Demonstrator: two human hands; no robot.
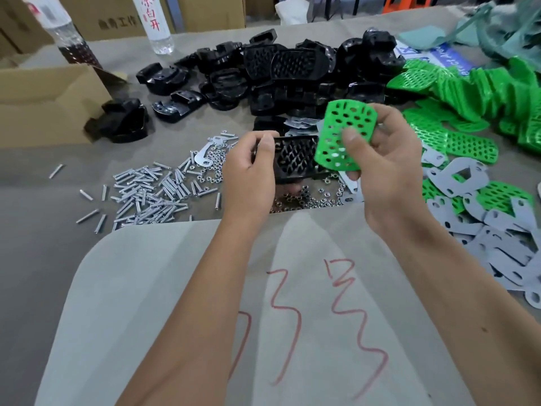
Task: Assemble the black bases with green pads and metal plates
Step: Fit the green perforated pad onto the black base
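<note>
My left hand (248,168) grips the base (295,159), right hand (386,159) pinches the pad (342,136); tilted, its holes could miss the studs

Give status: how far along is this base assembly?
Early. No finished unit is identifiable. In hand: the left hand grips a black ribbed plastic base, the right hand pinches a green perforated pad beside it, not seated. Grey metal plates and silver screws lie unused.
</note>
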